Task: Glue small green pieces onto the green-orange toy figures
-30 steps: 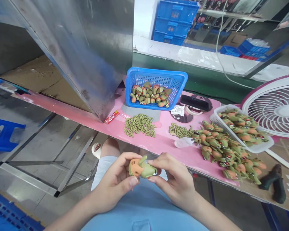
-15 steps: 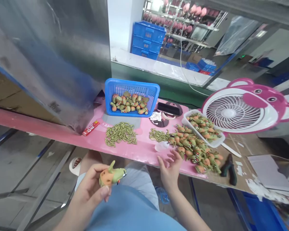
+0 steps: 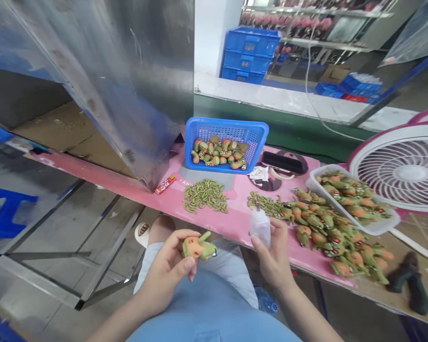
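My left hand (image 3: 167,270) is closed around a small green and orange toy figure (image 3: 199,248), held over my lap. My right hand (image 3: 273,254) grips a small translucent white squeeze bottle (image 3: 260,223) with a thin nozzle, upright at the front edge of the pink work surface (image 3: 235,216). Two heaps of small green parts (image 3: 206,195) lie on the pink surface just beyond my hands. A pile of the same toy figures (image 3: 328,228) spreads to the right of the bottle.
A blue basket (image 3: 227,128) with several figures stands at the back. A white tray (image 3: 374,227) of figures and a pink fan (image 3: 403,171) are at the right. Black pliers (image 3: 410,280) lie far right. A large metal panel (image 3: 121,80) leans at the left.
My right hand left the figure, reached to the pink surface and now holds the white bottle. The left hand kept the figure. The camera view swung right and back.
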Action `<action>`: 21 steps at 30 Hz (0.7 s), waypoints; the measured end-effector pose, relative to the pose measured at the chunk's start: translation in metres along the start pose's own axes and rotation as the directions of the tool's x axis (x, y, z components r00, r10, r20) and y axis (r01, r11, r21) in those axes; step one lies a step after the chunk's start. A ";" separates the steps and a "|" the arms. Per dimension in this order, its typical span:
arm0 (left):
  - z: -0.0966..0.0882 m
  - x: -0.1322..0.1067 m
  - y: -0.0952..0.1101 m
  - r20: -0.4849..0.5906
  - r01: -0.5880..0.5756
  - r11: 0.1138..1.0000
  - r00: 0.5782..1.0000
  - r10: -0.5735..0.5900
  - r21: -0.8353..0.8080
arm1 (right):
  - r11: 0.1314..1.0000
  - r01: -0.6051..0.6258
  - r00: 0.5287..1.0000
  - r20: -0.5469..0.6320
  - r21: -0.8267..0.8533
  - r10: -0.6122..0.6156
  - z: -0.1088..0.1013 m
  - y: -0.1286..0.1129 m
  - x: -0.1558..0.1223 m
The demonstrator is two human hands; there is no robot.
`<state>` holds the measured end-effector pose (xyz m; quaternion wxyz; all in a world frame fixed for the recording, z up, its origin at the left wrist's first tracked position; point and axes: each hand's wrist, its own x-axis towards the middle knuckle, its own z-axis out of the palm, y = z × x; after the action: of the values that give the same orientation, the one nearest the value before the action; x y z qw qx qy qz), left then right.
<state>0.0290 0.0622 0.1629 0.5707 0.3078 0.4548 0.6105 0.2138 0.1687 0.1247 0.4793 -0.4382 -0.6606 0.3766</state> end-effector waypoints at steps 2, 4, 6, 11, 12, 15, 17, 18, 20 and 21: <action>0.001 0.001 -0.002 -0.013 -0.010 0.999 1.000 0.009 -0.035 | 0.993 0.065 0.993 0.088 0.101 -0.074 -0.004 -0.024 0.001; 0.004 0.002 -0.002 -0.038 -0.012 0.997 0.999 0.009 -0.080 | 0.980 0.143 0.980 0.119 0.137 -0.160 -0.008 -0.045 0.004; 0.005 0.002 -0.001 -0.064 -0.006 0.995 0.998 0.000 -0.102 | 0.970 0.217 0.968 0.106 0.106 -0.228 -0.011 -0.061 0.008; 0.005 0.001 0.002 -0.107 0.035 0.996 0.993 -0.043 -0.082 | 0.971 0.179 0.965 0.165 0.161 -0.205 -0.011 -0.075 0.012; 0.005 0.001 0.002 -0.111 0.035 0.996 0.993 -0.043 -0.079 | 0.968 0.151 0.967 0.174 0.199 -0.186 -0.009 -0.074 0.012; 0.004 0.000 0.002 -0.109 0.024 0.998 0.994 -0.031 -0.064 | 0.951 0.126 0.973 0.154 0.282 -0.174 -0.004 -0.073 0.010; 0.003 -0.001 0.003 -0.097 0.027 0.998 0.995 -0.031 -0.048 | 0.944 0.198 0.969 0.093 0.265 -0.229 -0.001 -0.076 0.007; 0.003 -0.002 0.003 -0.088 0.034 0.999 0.995 -0.037 -0.043 | 0.936 0.259 0.959 0.054 0.236 -0.279 0.000 -0.078 0.005; 0.002 -0.003 0.004 -0.063 0.036 0.998 0.997 -0.039 -0.041 | 0.894 0.401 0.912 0.007 0.199 -0.410 0.001 -0.082 0.001; 0.001 -0.004 0.004 -0.052 0.035 0.999 0.998 -0.037 -0.041 | 0.862 0.464 0.880 0.007 0.202 -0.475 0.000 -0.083 -0.001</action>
<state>0.0290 0.0585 0.1677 0.5756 0.2719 0.4626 0.6170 0.1953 0.1401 0.2009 0.5782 -0.2045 -0.7206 0.3233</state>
